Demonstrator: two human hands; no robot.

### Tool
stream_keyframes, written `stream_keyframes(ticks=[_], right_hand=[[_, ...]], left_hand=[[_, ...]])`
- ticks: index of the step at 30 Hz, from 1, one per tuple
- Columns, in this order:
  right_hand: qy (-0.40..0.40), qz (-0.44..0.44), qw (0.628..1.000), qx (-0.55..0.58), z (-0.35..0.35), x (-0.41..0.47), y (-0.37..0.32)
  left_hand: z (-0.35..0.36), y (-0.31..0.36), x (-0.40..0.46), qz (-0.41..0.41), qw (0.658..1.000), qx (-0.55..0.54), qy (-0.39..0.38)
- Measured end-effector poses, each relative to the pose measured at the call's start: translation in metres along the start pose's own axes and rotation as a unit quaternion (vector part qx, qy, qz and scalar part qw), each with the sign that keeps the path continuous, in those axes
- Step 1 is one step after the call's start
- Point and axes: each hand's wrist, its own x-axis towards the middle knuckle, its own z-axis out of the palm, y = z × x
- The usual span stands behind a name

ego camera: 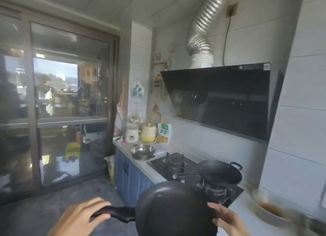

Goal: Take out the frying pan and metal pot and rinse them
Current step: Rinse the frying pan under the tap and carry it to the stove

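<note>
A black frying pan (173, 209) is held up in front of me at the bottom centre, above the counter's front edge. My left hand (82, 216) grips its black handle (116, 212). My right hand (227, 218) rests against the pan's right rim with its fingers fairly straight. A shiny metal pot (143, 152) stands on the grey counter (141, 167) to the left of the stove. The frame is blurred by motion.
A black wok (219, 172) sits on the right burner of the gas stove (194, 175), under a black range hood (222, 98). A rice cooker (131, 133), a yellow jar and a food bag stand at the counter's far end. A dish of brown sauce (269, 209) lies right. Glass sliding door at left.
</note>
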Motion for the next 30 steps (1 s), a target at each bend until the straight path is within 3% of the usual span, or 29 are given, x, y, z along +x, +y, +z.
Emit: stream_keyframes(ticks=[4, 12, 19, 23, 30], right_hand=[[0.102, 0.044, 0.993, -0.033, -0.05, 0.006, 0.023], [0.297, 0.109, 0.946, -0.066, -0.114, -0.017, 0.071], [0.375, 0.174, 0.909, -0.044, -0.14, -0.03, 0.132], [0.403, 0.224, 0.887, -0.037, -0.157, -0.023, 0.171], [0.377, 0.294, 0.875, -0.081, -0.199, 0.012, 0.234]], left_hand=[[0.067, -0.001, 0.094, 0.058, 0.998, -0.023, 0.003], [0.203, 0.036, 0.247, 0.162, 0.977, -0.092, -0.105], [0.316, 0.094, 0.303, 0.226, 0.949, -0.126, -0.181], [0.377, 0.115, 0.312, 0.21, 0.945, -0.104, -0.229], [0.469, 0.147, 0.321, 0.165, 0.937, -0.041, -0.305]])
